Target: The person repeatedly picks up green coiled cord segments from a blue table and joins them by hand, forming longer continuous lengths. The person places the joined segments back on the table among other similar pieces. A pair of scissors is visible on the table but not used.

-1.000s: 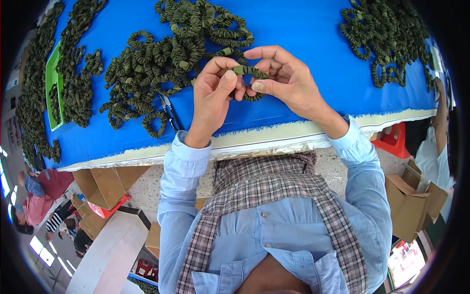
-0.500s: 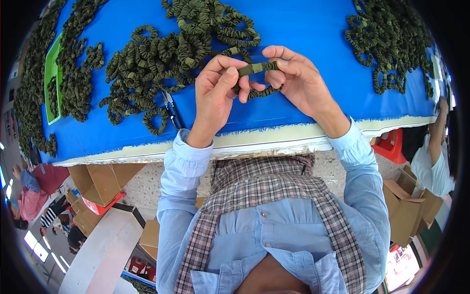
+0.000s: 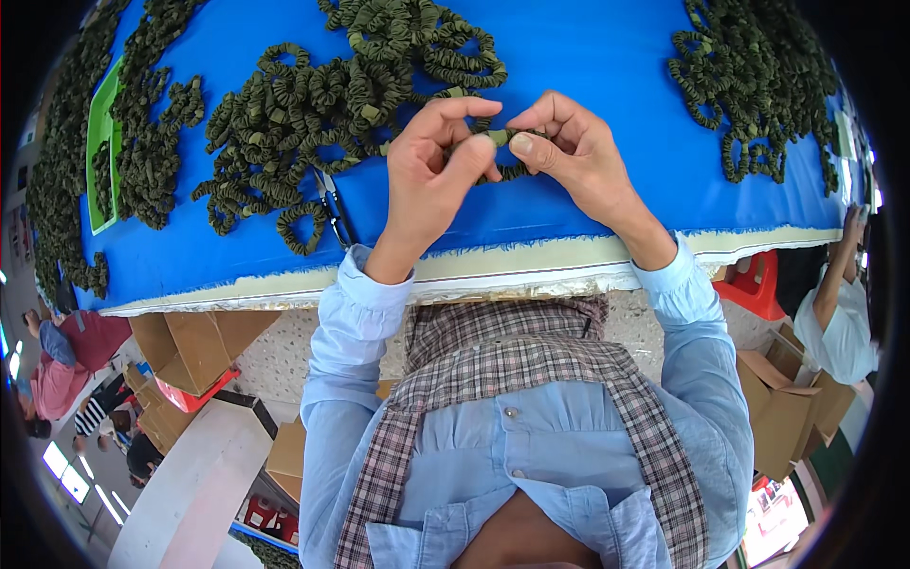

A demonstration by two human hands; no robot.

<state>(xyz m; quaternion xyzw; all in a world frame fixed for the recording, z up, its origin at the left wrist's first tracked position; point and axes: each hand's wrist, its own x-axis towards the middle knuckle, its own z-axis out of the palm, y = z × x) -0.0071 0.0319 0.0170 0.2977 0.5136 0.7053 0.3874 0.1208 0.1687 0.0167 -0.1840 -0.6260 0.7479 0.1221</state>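
A dark green gathered fabric hair scrunchie [image 3: 514, 172] is stretched between my two hands above the blue table cover. My left hand [image 3: 431, 175] pinches one side of it between thumb and fingers. On the other side, my right hand [image 3: 583, 161] grips it the same way, thumb on top. A smooth lighter green section of the band shows between my fingertips, while much of the ring is hidden behind the fingers. Left of my left hand lies a pair of thread snips [image 3: 334, 211] with a dark handle, beside a heap of similar scrunchies [image 3: 313, 104].
Another scrunchie pile [image 3: 754, 76] lies at the right. At the far left, more scrunchies surround a bright green tray [image 3: 99, 142]. The table's pale front edge [image 3: 531, 270] runs just before me. Cardboard boxes [image 3: 204, 346] and a red stool [image 3: 755, 284] stand below; other people sit at both sides.
My fingers have shifted and closed in along the scrunchie, covering more of the band. The smooth section that showed between my hands is now shorter. The piles have stayed put.
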